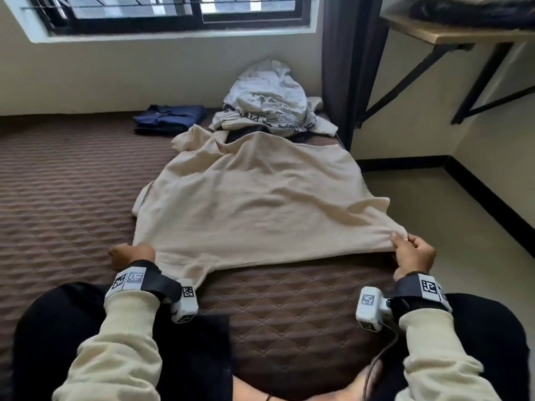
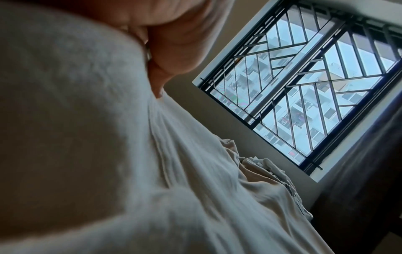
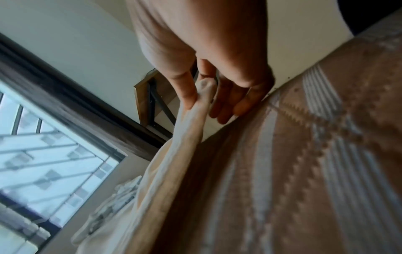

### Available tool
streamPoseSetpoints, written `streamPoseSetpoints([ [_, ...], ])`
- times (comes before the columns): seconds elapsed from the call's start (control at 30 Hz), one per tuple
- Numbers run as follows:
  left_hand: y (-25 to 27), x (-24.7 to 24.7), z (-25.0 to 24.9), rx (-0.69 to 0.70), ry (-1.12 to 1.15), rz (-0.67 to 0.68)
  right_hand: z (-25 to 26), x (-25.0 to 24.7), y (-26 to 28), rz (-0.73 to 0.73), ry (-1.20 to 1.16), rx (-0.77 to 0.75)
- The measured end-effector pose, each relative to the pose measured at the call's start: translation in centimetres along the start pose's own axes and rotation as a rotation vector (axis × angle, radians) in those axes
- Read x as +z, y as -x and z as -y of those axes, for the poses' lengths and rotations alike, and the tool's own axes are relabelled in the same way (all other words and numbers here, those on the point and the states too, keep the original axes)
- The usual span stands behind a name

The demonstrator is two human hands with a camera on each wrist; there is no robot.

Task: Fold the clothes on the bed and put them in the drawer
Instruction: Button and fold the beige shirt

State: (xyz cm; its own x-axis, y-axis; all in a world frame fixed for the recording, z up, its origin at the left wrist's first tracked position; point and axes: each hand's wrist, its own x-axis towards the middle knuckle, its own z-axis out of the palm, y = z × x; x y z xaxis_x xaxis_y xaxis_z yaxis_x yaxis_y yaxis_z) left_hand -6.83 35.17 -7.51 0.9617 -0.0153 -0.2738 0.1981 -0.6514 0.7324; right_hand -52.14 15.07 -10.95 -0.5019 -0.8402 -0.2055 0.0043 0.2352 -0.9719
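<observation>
A cream shirt (image 1: pixel 249 198) lies spread flat on the brown quilted bed (image 1: pixel 63 198), its hem nearest me. My left hand (image 1: pixel 131 254) grips the hem's left corner, fingers curled under the cloth; the left wrist view shows the hand (image 2: pixel 172 51) bunched against the fabric (image 2: pixel 108 154). My right hand (image 1: pixel 412 251) pinches the hem's right corner between thumb and fingers, seen close in the right wrist view as the hand (image 3: pixel 206 82) on a cream fold (image 3: pixel 191 116). A folded navy garment (image 1: pixel 169 118) sits at the far side. A heap of white and printed clothes (image 1: pixel 269 102) lies beyond the shirt.
The window (image 1: pixel 173 13) runs along the far wall, a dark curtain (image 1: pixel 350 68) hangs at its right. A wooden wall shelf (image 1: pixel 451 33) on black brackets sticks out at upper right. The bed's right edge drops to the tiled floor (image 1: pixel 448 227). No drawer is in view.
</observation>
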Motion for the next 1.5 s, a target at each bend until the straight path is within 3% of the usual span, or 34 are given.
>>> streamPoseSetpoints([
  [0.13, 0.0, -0.2, 0.3, 0.004, -0.031, -0.016, 0.9, -1.0, 0.1, -0.227, -0.090, 0.055],
  [0.23, 0.7, -0.6, 0.2, -0.032, -0.111, 0.043, 0.7, -2.0, 0.1, -0.317, 0.083, 0.067],
  [0.37, 2.1, -0.3, -1.2, 0.009, -0.196, 0.024, 1.4, -1.9, 0.5, -0.276, 0.292, -0.010],
  [0.47, 3.8, 0.4, -2.4, 0.239, -0.221, 0.085, 1.5, -0.4, -0.3, -0.130, 0.375, -0.066],
  [0.53, 5.4, 1.9, -3.0, 0.441, -0.177, 0.283, 1.5, 0.4, -1.2, -0.021, 0.503, -0.024],
  [0.6, 8.2, 3.5, -3.3, 0.612, -0.150, 0.578, 0.8, 1.2, -2.4, 0.096, 0.662, 0.019],
  [0.67, 11.1, 5.4, -3.3, 0.734, -0.236, 0.797, 0.2, 1.7, -3.4, 0.182, 0.787, 0.034],
  [0.73, 13.4, 7.9, -2.7, 0.808, -0.338, 0.935, 0.5, 1.9, -4.6, 0.169, 0.794, 0.038],
  [0.77, 14.3, 9.1, -2.2, 0.834, -0.393, 0.940, 1.2, 1.9, -5.0, 0.146, 0.767, 0.043],
  [0.83, 15.0, 11.0, -1.5, 0.859, -0.490, 0.823, 2.7, 2.0, -6.3, 0.158, 0.655, 0.053],
  [0.9, 15.2, 11.9, -1.3, 0.783, -0.478, 0.743, 2.6, 2.5, -9.0, 0.205, 0.519, 0.122],
  [0.97, 15.0, 12.0, -1.4, 0.731, -0.465, 0.741, 1.9, 3.5, -11.2, 0.241, 0.512, 0.171],
  [1.07, 14.5, 12.3, -1.3, 0.711, -0.464, 0.746, 4.0, 4.5, -10.0, 0.344, 0.518, 0.202],
  [1.1, 14.4, 12.4, -1.2, 0.710, -0.468, 0.742, 4.5, 4.5, -10.1, 0.329, 0.494, 0.199],
  [1.27, 14.1, 13.0, -0.9, 0.713, -0.463, 0.723, 4.3, 3.5, -13.6, -0.012, 0.325, 0.140],
  [1.5, 14.0, 13.0, -0.7, 0.721, -0.420, 0.737, 1.6, 1.0, -8.4, -0.010, 0.292, -0.121],
])
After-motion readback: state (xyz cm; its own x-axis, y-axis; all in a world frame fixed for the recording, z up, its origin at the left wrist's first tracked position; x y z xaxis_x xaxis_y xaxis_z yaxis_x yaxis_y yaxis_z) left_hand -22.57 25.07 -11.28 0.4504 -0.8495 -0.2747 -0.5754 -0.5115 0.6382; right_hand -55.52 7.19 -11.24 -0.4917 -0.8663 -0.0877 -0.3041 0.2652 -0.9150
